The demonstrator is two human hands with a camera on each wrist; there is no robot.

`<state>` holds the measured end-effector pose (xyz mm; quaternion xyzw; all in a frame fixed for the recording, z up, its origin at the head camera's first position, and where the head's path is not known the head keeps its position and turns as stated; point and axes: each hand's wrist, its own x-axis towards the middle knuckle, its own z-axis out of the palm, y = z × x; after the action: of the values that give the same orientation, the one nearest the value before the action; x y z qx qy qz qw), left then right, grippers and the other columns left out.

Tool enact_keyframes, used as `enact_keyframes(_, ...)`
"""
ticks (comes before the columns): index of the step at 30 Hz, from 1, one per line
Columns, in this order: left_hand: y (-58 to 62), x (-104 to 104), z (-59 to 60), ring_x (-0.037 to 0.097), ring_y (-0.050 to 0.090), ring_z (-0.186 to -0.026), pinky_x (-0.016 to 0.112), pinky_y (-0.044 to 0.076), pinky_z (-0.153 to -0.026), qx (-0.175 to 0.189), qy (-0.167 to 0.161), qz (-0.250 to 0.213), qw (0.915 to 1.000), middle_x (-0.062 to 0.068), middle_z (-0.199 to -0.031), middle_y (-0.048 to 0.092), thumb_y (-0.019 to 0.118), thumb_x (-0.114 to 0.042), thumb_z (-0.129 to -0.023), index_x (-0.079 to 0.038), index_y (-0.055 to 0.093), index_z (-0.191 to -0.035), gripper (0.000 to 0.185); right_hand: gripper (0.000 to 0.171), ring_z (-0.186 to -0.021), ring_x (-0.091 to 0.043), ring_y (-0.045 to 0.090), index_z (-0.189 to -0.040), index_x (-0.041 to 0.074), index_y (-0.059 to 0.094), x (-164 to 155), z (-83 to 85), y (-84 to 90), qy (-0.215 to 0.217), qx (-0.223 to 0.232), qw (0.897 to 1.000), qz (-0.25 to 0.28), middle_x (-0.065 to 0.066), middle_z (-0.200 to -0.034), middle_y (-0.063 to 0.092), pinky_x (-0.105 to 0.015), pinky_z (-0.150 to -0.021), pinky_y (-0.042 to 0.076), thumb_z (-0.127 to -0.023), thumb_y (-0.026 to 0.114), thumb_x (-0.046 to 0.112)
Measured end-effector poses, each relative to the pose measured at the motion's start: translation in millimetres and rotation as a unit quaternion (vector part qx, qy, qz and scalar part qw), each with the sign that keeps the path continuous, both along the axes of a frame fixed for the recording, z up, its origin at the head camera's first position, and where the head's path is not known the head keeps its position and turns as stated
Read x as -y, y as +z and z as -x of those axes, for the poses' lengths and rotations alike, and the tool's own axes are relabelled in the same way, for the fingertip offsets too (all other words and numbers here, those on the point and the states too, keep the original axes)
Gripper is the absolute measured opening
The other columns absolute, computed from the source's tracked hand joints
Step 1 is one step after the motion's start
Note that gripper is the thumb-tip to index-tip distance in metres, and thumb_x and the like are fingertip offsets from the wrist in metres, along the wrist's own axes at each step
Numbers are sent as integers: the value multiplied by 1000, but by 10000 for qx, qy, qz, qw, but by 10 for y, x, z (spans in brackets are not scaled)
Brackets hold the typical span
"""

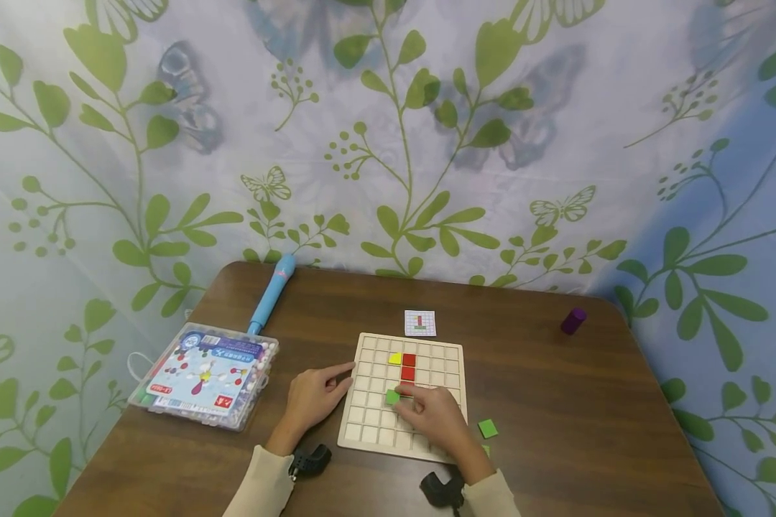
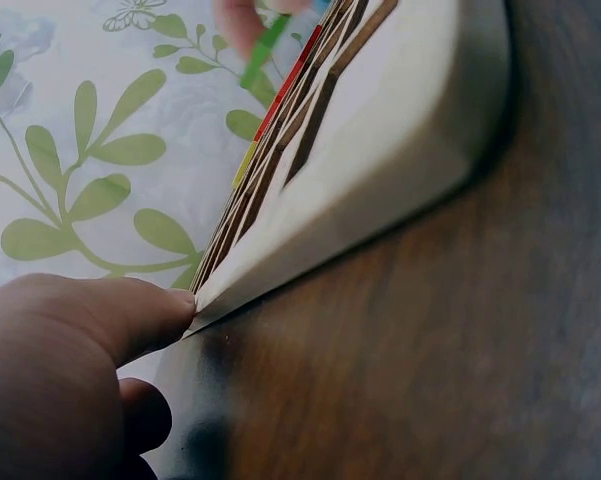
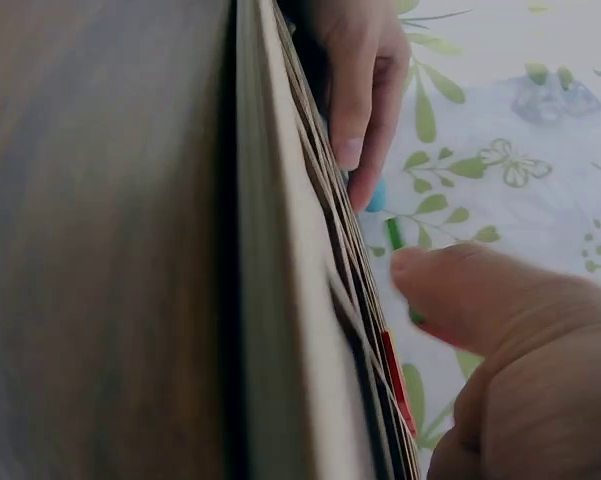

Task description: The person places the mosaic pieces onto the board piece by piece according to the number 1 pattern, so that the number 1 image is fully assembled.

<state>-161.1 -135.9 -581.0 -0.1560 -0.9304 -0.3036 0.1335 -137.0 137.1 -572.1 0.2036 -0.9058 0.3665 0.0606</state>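
A wooden grid board (image 1: 370, 416) lies on the table. In it sit a yellow tile with a rounded corner (image 1: 396, 358) and a column of red tiles (image 1: 409, 360). My right hand (image 1: 435, 416) pinches a green square tile (image 1: 392, 397) over the board, left of the lowest red tile; in the left wrist view the green tile (image 2: 267, 50) is tilted above the surface. My left hand (image 1: 315, 396) touches the board's left edge with its fingertips, and the left wrist view shows a fingertip (image 2: 180, 305) right at that edge.
Loose green tiles (image 1: 488, 429) lie right of the board, one partly hidden by the right wrist. A small pattern card (image 1: 420, 323) lies behind it. At left are a clear plastic case (image 1: 203, 375) and a blue microphone-like stick (image 1: 273, 294); a purple cylinder (image 1: 573, 321) stands far right.
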Motion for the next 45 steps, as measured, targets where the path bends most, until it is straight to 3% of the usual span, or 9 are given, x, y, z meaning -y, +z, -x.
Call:
enact_keyframes(12, -32, 0, -58, -1, 16, -43, 24, 15, -46, 19, 13, 21, 10000, -25, -48, 22, 77, -30, -93, -26, 78, -122, 30, 25, -47, 5, 25, -110, 21, 81, 12, -86, -90, 79, -299, 9987, -416, 25, -49, 30, -20, -47, 24, -89, 80, 34)
enact_keyframes(21, 7, -13, 10, -1, 16, -43, 24, 15, -46, -84, 25, 25, 10000, -26, -48, 22, 77, -30, -93, -27, 77, -123, 30, 28, -48, 2, 28, -113, 21, 81, 20, -29, -46, -66, -105, 9986, -512, 22, -48, 32, -22, -49, 25, -90, 79, 36)
enact_keyframes(28, -17, -1, -34, 0, 17, -43, 24, 16, -46, 88, 66, 130, 9999, -24, -47, 24, 76, -32, -93, -28, 77, -124, 31, 28, -48, 2, 28, -115, 24, 80, 28, -61, -62, -19, 271, 9981, -560, 22, -50, 34, -23, -50, 26, -91, 77, 39)
enact_keyframes(37, -22, -7, -10, -1, 15, -44, 24, 16, -47, -115, 82, 94, 9999, -26, -48, 22, 77, -31, -93, -28, 77, -123, 30, 28, -49, 2, 30, -115, 25, 80, 36, -41, -40, -81, 222, 9974, -679, 21, -51, 36, -23, -51, 26, -91, 77, 39)
enact_keyframes(45, -46, 3, 6, -1, 16, -44, 24, 16, -47, 38, 96, 188, 9998, -23, -48, 26, 75, -34, -94, -29, 76, -125, 31, 27, -48, 2, 32, -112, 24, 80, 54, -42, -50, -216, 320, 9977, -549, 21, -51, 39, -23, -50, 27, -89, 78, 38)
